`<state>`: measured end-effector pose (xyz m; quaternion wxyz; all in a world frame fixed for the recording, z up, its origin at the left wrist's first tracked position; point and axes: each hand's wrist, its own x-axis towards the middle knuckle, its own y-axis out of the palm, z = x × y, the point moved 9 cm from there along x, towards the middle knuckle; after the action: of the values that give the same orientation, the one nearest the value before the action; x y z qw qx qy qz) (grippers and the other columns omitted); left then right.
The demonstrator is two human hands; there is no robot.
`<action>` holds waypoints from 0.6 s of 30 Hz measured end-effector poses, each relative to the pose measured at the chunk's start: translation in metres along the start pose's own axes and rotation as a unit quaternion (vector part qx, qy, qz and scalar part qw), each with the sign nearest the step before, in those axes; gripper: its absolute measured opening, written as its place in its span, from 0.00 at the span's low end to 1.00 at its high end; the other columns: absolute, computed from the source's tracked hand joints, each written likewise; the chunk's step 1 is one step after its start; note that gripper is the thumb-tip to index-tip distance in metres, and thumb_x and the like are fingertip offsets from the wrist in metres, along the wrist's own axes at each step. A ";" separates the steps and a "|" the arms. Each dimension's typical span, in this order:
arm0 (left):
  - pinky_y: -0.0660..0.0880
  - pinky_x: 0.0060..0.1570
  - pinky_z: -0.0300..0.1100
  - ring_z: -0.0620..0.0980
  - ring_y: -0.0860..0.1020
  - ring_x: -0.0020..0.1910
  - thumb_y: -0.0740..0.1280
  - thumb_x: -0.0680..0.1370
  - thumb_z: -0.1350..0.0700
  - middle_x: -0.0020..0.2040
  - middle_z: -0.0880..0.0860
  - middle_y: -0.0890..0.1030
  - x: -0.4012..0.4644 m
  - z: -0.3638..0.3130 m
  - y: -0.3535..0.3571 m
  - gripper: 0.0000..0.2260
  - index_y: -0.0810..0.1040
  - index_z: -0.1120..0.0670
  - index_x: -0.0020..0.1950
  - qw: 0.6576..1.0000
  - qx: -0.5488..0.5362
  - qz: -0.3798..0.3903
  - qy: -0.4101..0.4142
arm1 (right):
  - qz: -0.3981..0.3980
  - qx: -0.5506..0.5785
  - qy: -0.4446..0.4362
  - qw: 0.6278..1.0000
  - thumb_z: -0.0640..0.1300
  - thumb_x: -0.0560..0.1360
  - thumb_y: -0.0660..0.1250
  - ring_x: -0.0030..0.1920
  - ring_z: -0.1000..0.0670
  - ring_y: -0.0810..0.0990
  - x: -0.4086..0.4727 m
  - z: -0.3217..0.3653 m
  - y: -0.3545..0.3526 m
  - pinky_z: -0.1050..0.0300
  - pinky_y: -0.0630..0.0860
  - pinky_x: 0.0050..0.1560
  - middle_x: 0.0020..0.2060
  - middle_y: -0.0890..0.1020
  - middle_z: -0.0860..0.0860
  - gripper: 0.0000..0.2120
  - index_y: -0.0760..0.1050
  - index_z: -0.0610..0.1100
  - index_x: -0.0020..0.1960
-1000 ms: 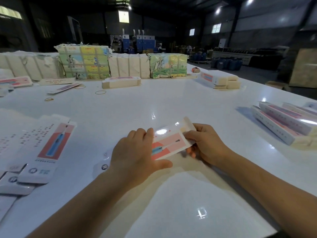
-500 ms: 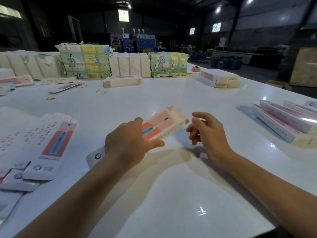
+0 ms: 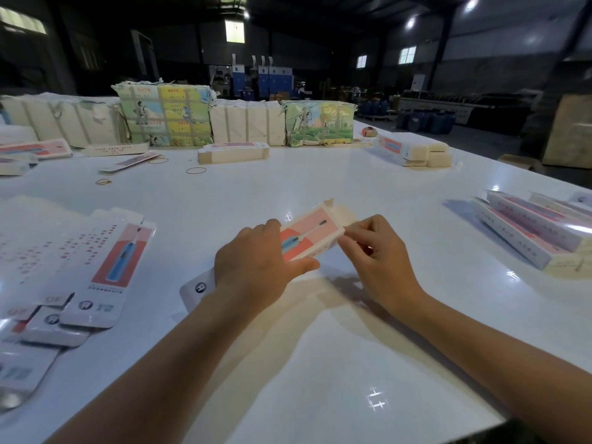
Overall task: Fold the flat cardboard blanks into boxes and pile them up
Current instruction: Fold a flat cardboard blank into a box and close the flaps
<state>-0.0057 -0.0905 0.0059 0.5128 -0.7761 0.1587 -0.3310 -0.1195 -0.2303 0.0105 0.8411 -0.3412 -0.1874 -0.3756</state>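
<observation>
A long white and pink box (image 3: 312, 233) with a toothbrush picture is raised just above the white table (image 3: 288, 363), popped open into a tube with its far end flaps standing open. My left hand (image 3: 256, 264) grips the middle of it, thumb along the near side; its near end pokes out left of my wrist. My right hand (image 3: 374, 251) pinches the far end of the box with curled fingers. Flat blanks (image 3: 105, 267) lie fanned out at the left. Folded boxes (image 3: 531, 232) are piled at the right.
Wrapped bundles (image 3: 166, 116) line the table's far edge. Smaller stacks of blanks (image 3: 232, 152) and boxes (image 3: 413, 152) lie in front of them. Rubber bands (image 3: 196, 170) lie loose at the far left. The table's right edge drops to the floor.
The flat blank has been lifted and squeezed open into a box shape. My right hand let go of it for a moment and now pinches its far end.
</observation>
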 end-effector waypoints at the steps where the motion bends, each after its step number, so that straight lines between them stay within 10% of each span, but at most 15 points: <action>1: 0.70 0.37 0.39 0.46 0.73 0.42 0.53 0.60 0.25 0.51 0.46 0.77 0.000 -0.001 0.000 0.33 0.67 0.46 0.54 1.000 0.007 -0.002 0.001 | -0.003 -0.002 0.008 1.000 0.42 0.77 0.65 0.41 0.57 0.74 0.000 -0.002 -0.001 0.72 0.68 0.38 0.41 0.73 0.53 0.07 0.82 0.48 0.49; 7: 0.68 0.38 0.40 0.45 0.70 0.44 0.62 0.67 0.28 0.53 0.47 0.76 0.000 -0.007 0.000 0.29 0.67 0.47 0.58 0.999 0.050 -0.015 0.005 | 0.013 0.100 0.075 0.992 0.36 0.76 0.66 0.28 0.55 0.77 0.003 -0.012 0.001 0.68 0.73 0.31 0.39 0.78 0.49 0.12 0.80 0.51 0.40; 13: 0.66 0.40 0.41 0.48 0.73 0.51 0.60 0.69 0.28 0.54 0.48 0.76 -0.001 -0.017 0.002 0.30 0.66 0.49 0.59 0.995 0.086 -0.032 0.039 | 0.032 0.201 0.163 0.965 0.35 0.76 0.65 0.30 0.54 0.76 0.001 -0.030 0.010 0.60 0.77 0.32 0.40 0.77 0.45 0.27 0.63 0.53 0.71; 18: 0.66 0.40 0.41 0.48 0.72 0.51 0.61 0.69 0.28 0.54 0.47 0.76 -0.003 -0.021 0.003 0.30 0.67 0.48 0.60 0.992 0.101 -0.050 0.054 | 0.057 0.139 0.129 0.980 0.37 0.77 0.64 0.29 0.57 0.74 0.000 -0.024 0.013 0.60 0.74 0.30 0.39 0.80 0.47 0.12 0.75 0.46 0.59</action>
<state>-0.0217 -0.1045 0.0074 0.5621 -0.7082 0.1127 -0.4121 -0.1077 -0.2412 -0.0118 0.9173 -0.1802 -0.1081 -0.3383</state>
